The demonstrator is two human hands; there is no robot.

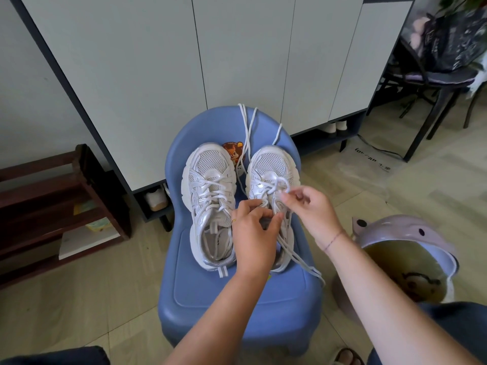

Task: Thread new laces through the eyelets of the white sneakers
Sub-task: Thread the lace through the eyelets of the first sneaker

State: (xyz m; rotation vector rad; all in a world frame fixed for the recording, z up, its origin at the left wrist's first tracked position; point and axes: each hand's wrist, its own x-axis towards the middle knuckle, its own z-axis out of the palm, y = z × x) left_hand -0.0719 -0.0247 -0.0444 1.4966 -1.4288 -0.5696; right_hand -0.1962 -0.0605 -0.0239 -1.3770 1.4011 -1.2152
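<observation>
- Head view: two white sneakers are sitting side by side on the blue chair [237, 293], toes pointing at the chair's back edge.
- The left sneaker [208, 180] is lying near the seat's left edge, already laced, with no hand touching it.
- The right sneaker [271, 164] is sitting near the seat's right edge, and both hands are working on it.
- The left hand [253, 233] is reaching in over the seat's front edge, its fingers curling round the tongue and collar of the right sneaker and gripping it.
- The right hand [308, 206] is hovering just right of the eyelets, its fingers narrowing to a pinch on a loop of the lace [276, 184] above the shoe's middle.
- The loose lace ends [303, 262] are trailing out under the left hand and running down towards the seat's front right corner.
- A spare lace [249, 127] is draping over the chair's back edge, dropping between the two toes, well apart from both hands.
- A lilac stool [411, 233] is standing just beside the chair's right edge, under the right forearm.
</observation>
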